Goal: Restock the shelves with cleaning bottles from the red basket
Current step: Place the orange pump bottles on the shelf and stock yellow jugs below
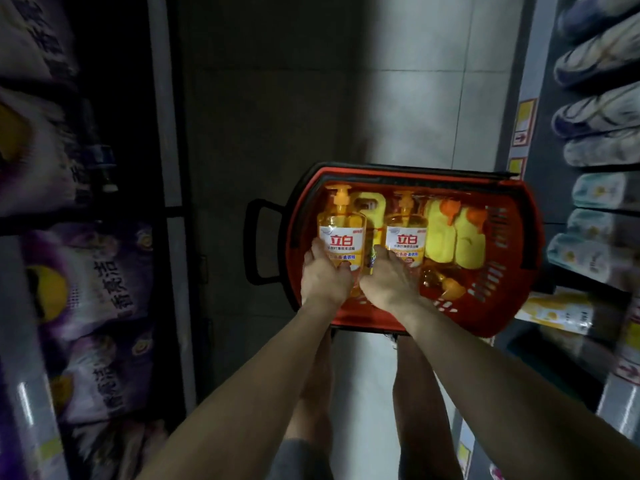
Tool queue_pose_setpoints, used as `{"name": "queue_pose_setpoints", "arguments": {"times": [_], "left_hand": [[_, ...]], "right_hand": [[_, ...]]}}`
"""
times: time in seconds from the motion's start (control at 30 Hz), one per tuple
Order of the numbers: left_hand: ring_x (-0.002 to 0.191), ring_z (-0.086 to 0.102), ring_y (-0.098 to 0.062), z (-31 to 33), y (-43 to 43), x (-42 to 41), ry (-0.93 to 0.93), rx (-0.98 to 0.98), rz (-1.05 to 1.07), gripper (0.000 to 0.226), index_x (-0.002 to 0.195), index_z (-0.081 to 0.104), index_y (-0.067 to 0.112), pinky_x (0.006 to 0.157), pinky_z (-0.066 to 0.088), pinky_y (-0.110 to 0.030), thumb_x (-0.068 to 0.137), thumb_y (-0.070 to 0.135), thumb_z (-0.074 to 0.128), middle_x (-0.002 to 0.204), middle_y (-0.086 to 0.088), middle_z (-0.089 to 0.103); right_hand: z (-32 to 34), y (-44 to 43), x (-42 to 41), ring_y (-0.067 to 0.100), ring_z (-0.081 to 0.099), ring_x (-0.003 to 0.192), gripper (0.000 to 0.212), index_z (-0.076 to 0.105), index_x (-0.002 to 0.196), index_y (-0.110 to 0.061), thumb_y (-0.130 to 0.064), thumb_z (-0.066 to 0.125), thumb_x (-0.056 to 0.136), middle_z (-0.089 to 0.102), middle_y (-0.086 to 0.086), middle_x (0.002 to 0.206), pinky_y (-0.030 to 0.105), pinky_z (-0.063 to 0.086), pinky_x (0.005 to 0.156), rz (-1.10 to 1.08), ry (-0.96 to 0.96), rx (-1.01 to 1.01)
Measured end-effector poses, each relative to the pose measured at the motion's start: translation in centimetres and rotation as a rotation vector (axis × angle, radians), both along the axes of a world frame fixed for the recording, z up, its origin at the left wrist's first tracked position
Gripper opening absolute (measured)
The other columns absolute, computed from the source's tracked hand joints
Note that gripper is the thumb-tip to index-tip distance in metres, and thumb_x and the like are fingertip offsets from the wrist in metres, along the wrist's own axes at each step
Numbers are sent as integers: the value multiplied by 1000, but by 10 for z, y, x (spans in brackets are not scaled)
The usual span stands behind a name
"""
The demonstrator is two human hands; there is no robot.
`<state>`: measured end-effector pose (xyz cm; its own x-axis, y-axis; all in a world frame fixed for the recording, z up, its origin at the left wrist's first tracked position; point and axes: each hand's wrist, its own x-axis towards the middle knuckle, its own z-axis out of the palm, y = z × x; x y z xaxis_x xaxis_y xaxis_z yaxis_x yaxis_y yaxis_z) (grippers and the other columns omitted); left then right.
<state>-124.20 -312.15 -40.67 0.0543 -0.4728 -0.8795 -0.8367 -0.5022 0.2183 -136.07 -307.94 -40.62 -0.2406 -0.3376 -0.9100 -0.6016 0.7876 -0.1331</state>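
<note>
my left hand (325,273) grips left pump bottle (341,233) | my right hand (388,277) grips right pump bottle (406,235) | both at red basket (491,323)

Dim aisle, brightest patch on floor tiles (408,109) ahead (left shelves (86,254) nearly black), blurred, stretched edges.

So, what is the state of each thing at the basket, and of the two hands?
Basket: on the floor, loaded.
Left bottle: label up, gripped low by left hand.
Right bottle: label up, gripped low by right hand.
Yellow bottles: lying side by side in basket, untouched.
Small orange bottle: lying in basket, untouched.
</note>
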Motion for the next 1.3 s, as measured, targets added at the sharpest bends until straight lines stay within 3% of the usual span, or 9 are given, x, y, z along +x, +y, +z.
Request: {"name": "queue_pose_setpoints", "arguments": {"times": [0.23,0.37,0.5,0.6,0.77,0.97,1.1,1.2,1.3], "left_hand": [[135,56,-35,-29,-6,-3,17,161,359,72,161,34,26,110,46,-41,95,34,63,146,-10,58],[116,68,-28,-37,-13,2,63,241,500,67,141,60,32,108,53,-44,74,36,60,121,-1,74],[97,71,-20,-37,-12,2,96,265,508,49,132,64,31,90,59,-35,85,22,56,113,-1,76],[97,72,-22,-41,-8,0,91,289,471,53,132,62,33,88,61,-36,84,18,50,113,-1,76],[109,72,-32,-56,1,-1,68,277,390,69,136,60,34,100,59,-46,69,30,47,116,-1,76],[104,70,-33,-9,-6,-15,118,290,403,50,130,65,24,80,50,-31,83,17,49,114,-10,76],[110,68,-26,32,-7,-21,139,273,433,56,125,67,28,103,55,-43,71,35,54,117,-2,75],[110,68,-23,68,-9,-24,149,228,430,54,126,67,28,103,56,-44,74,40,60,115,4,74],[106,71,-23,100,-18,-23,160,156,388,54,128,63,26,99,58,-44,78,48,63,114,6,73]], "right_hand": [[-45,-3,14,29,62,128,77,37,157,-29,-43,69,89,63,3,144,45,49,107,-619,-215,48],[-54,-3,17,7,64,94,56,45,148,-21,-29,68,98,65,-3,124,26,45,72,-788,-304,12],[-59,3,23,12,64,98,59,46,150,-23,-31,69,97,67,0,130,31,47,78,-911,-306,-22],[-57,7,21,18,69,101,37,62,126,-27,-31,74,92,72,-1,123,33,48,81,-1071,-328,12],[-54,21,21,19,63,120,53,54,138,-26,-27,77,91,64,-5,132,29,49,76,-1061,-327,-26],[-41,22,4,22,73,112,62,56,137,-24,-20,88,83,78,-3,119,52,56,105,-1052,-302,-128],[-15,24,-11,22,68,121,68,59,131,-34,-38,91,71,73,-7,128,54,49,112,-988,-315,-115],[21,22,-18,20,74,111,53,63,123,-35,-27,91,79,77,-4,123,48,58,100,-1021,-370,-115],[53,21,-25,21,72,117,93,56,144,-30,-40,101,63,70,-1,138,46,60,98,-1031,-381,-142]]}}
